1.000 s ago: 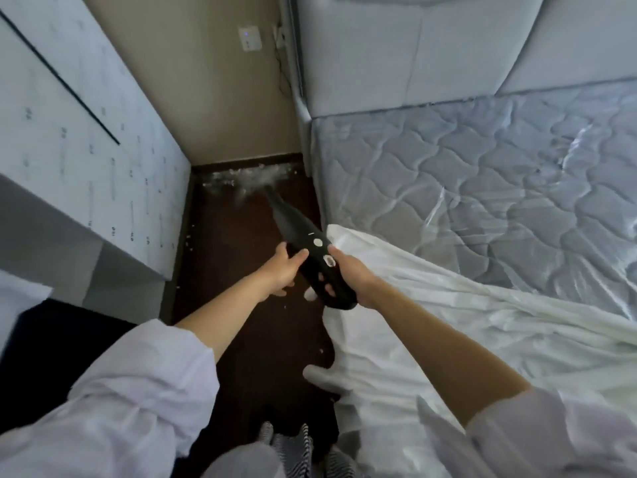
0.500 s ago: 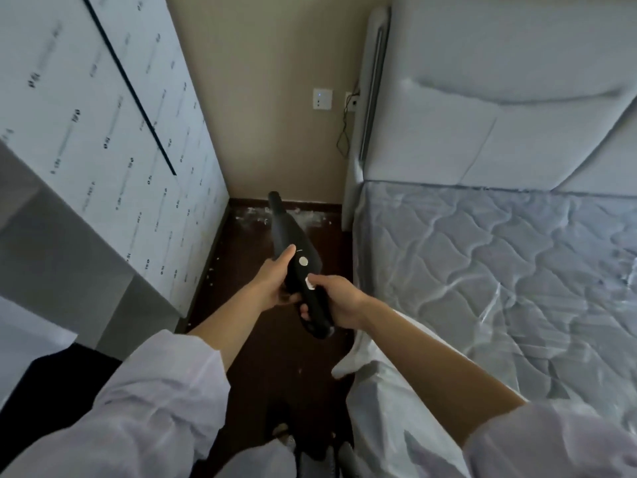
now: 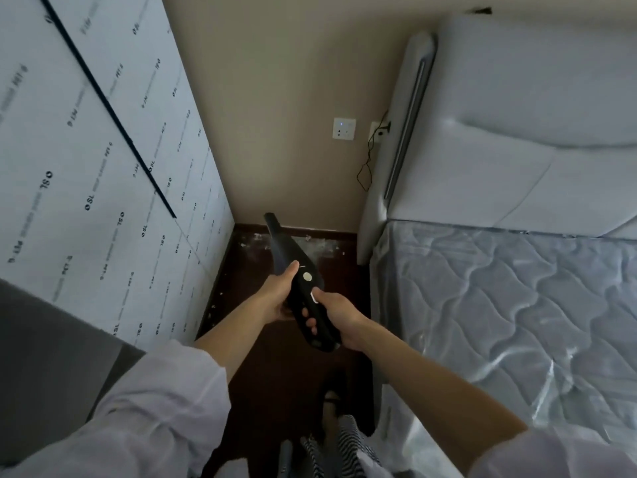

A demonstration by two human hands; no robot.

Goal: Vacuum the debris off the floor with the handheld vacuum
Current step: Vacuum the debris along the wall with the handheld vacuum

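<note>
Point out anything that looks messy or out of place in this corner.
White debris lies scattered on the dark floor along the baseboard, with smaller flecks along the cabinet's foot. The mattress keeps its plastic wrap. A thin cord dangles loose from the wall outlet.

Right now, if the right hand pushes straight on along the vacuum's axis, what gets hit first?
Probably the debris strip on the dark floor at the wall's foot. The right hand aims the handheld vacuum there, with the left hand also holding it. Nozzle height is unclear.

Left fingers (image 3: 280,310) probably behind vacuum (image 3: 303,288)
</note>
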